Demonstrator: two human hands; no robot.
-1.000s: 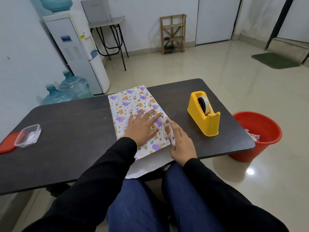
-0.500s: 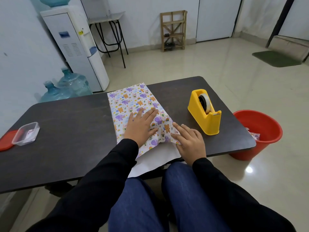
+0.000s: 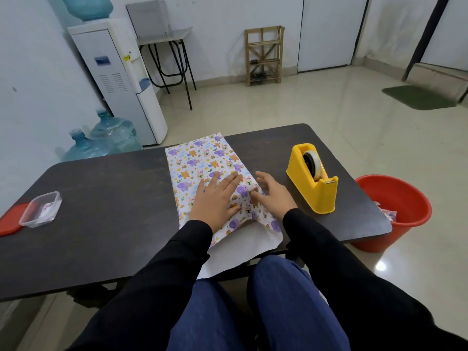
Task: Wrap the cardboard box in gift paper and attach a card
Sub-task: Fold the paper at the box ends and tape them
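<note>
The gift paper, white with purple elephants and orange bears, covers a flat shape in the middle of the dark table; the cardboard box itself is hidden under it. My left hand lies flat on top of the paper, fingers spread and pointing right. My right hand rests at the paper's right side, fingertips pressing the near right fold. The paper's white underside hangs over the near table edge toward my lap. No card is visible.
A yellow tape dispenser stands right of the paper. A clear plastic container and its red lid sit at the table's left edge. A red bucket stands on the floor at the right, water bottles behind the table.
My right hand has slid from the paper's near edge up along its right side. The near paper flap now shows more white underside. My left hand has stayed flat on top.
</note>
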